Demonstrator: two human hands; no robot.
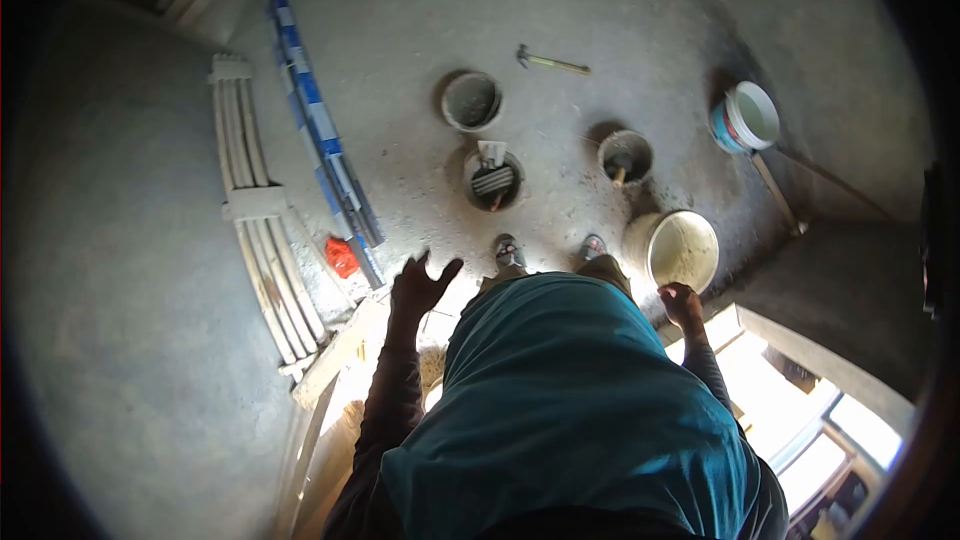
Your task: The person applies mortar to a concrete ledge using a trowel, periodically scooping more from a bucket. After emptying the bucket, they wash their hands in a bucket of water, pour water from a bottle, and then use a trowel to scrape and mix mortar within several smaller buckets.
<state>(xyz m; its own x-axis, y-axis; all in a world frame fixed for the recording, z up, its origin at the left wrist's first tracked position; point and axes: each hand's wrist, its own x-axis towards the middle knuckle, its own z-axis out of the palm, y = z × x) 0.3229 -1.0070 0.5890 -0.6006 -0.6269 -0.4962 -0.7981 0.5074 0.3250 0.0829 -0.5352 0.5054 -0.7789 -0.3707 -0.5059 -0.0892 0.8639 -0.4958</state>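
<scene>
My left hand (422, 285) hangs above the floor to the left of my feet, thumb and fingers spread, holding nothing. My right hand (682, 304) is at the near rim of a large pale bucket (655, 248); its fingers are curled, and whether they grip the rim cannot be made out. In front of my feet stands a dark bucket (470, 190) with a trowel-like tool (492, 178) in it. Right of that is a smaller bucket (608, 144) holding a wooden-handled tool (619, 177). Farther off stands a bucket (448, 108) containing grey material.
A hammer (556, 64) lies on the concrete floor. A white-and-blue bucket (727, 128) stands at the right. Long blue-and-white wrapped strips (312, 105), wooden slats (270, 250) and a red bag (341, 257) lie at the left. A bright opening with a ledge (780, 335) is behind me.
</scene>
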